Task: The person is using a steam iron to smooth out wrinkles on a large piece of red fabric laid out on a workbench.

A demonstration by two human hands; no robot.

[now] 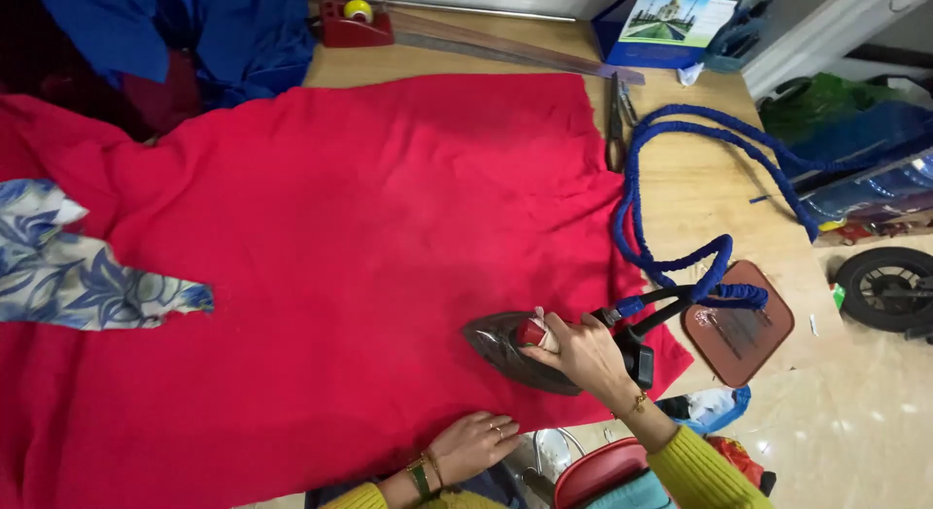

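Clearly the right hand has its grip wrapped shut around the handle of a dark clothes iron, whose soleplate rests flat on the red cloth. Much of the handle is hidden under the fingers, and only a small red part shows beside the thumb. Left of the iron and nearer the tabletop's front edge, the left hand lies palm down on the same cloth, fingers loosely spread and holding nothing; its forearm is cut off by the frame's lower edge. Behind the iron, a blue braided cord loops away across the bare wooden tabletop. Just right of the iron sits a brown rounded iron rest, partly crossed by the cord. Beyond the cord, at the cloth's far right edge, lies a pair of scissors, its tips hard to make out. Far left of the iron, a blue floral fabric scrap lies on the cloth, cut off by the frame's left edge.
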